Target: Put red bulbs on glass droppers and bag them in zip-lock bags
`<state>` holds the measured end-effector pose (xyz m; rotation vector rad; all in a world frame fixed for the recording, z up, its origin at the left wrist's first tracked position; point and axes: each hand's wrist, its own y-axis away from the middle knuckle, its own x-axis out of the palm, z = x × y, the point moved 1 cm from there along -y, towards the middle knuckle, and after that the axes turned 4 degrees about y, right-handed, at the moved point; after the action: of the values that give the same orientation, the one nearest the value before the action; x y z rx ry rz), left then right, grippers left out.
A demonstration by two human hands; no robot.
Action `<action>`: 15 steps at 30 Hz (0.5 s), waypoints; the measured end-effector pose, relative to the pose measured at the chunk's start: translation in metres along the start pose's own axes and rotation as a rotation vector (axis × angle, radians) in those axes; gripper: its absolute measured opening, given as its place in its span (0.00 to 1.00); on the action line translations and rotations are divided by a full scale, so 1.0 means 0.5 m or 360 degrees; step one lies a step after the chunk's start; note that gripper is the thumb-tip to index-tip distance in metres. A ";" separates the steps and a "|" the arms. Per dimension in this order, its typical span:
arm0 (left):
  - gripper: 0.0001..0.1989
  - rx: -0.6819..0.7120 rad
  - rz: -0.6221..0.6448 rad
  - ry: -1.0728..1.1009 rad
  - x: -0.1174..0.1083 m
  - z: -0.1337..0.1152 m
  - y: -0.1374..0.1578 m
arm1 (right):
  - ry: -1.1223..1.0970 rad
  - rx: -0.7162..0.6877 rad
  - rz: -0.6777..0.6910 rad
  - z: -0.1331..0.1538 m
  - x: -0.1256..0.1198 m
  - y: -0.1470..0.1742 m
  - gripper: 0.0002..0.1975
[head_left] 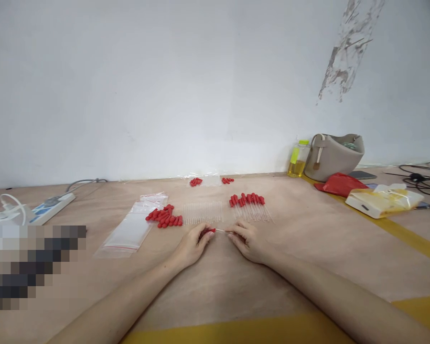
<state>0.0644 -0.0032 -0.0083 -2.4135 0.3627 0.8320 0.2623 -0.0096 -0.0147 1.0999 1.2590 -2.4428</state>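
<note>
Between finger and thumb, my left hand [194,243] pinches a red rubber bulb [212,230], mostly covered by the fingers. My right hand [250,241] is closed on a thin clear dropper tube [220,231], whose other end meets the bulb; how deep it sits I cannot tell. Just beyond my hands lies a row of bare clear tubes [202,211]. A pile of loose red bulbs [163,217] rests to its left. On the right are several droppers [250,205], red bulbs on clear tubes, laid side by side with the bulbs pointing away from me.
Clear zip bags [129,227] lie left of the bulb pile. Small bags with red bulbs [196,181] lie by the wall. A power strip [53,208] is at far left. At right stand a bottle [298,160], a grey bag [335,157], a red packet [339,184] and a white-yellow package [380,200].
</note>
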 end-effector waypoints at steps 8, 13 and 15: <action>0.10 0.0121 0.0080 -0.0036 -0.005 -0.008 -0.001 | 0.0125 -0.0025 0.0113 -0.010 0.002 0.000 0.11; 0.11 0.0113 0.0195 -0.0048 -0.006 -0.015 0.006 | 0.0262 -0.0072 0.0237 -0.003 -0.013 -0.013 0.11; 0.12 0.0120 0.0237 -0.0097 -0.005 -0.017 0.008 | 0.0366 -0.0115 0.0255 -0.002 -0.017 -0.016 0.11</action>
<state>0.0647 -0.0112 -0.0028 -2.3074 0.5456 0.9379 0.2650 -0.0053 -0.0043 1.4340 1.2555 -2.1866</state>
